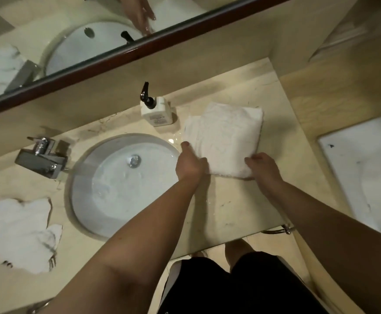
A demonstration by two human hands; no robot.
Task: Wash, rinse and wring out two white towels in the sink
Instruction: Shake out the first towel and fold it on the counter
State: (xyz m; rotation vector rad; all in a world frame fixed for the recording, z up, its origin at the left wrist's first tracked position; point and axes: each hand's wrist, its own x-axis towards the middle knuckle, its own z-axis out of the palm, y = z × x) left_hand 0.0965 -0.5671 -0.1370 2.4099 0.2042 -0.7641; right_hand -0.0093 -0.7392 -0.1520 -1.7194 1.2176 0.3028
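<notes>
My fingers (186,145) on the left hand (190,163) curl over the near-left edge of the folded towels (225,137), thumb side tucked beneath as far as I can tell; the right hand (260,165) pinches the near-right corner the same way, fingers bent round the cloth. Both hands grip it, neither lies flat. The stack sits on the table (207,211) at its right end, just beside the sink (121,184) rim and in front of the soap bottle (155,111) by the back edge. It looks like two layers, though I cannot be sure both towels are there. The faucet (41,159) at the sink's left runs into the basin, which holds water. The table is wet beside the stack. I judge the washing barely begun, or else finished and folded; the frame does not settle it. A crumpled white cloth (19,232) lies at the table's left end.
</notes>
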